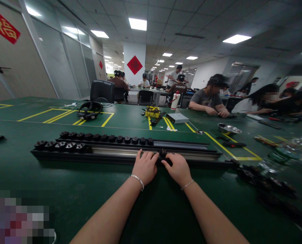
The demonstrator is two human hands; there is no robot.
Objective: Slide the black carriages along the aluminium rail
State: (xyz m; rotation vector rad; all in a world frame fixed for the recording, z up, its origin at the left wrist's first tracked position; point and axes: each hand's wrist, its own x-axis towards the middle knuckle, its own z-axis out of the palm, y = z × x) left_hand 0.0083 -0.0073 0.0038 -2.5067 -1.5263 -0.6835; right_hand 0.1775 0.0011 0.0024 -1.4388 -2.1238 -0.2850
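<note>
A long black track (115, 157) with a shiny metal channel lies across the table before me. Both of my hands are at its right half, around a small black socket module (163, 153) set in the channel. My left hand (145, 166) presses the module's left side with thumb and index finger, its other fingers resting over the track. From the right, my right hand (177, 167) pinches the same module; its underside is hidden. Several black socket modules (71, 146) sit in the near track's left end. Behind it, a second black track (181, 145) carries a row of similar modules.
Loose black modules (270, 183) lie at the right, near a plastic bottle (278, 156). Farther back are a metal bowl (229, 128), a grey box (177, 118), a yellow box with cables (153, 112) and a black headset (89, 110). People sit across the table.
</note>
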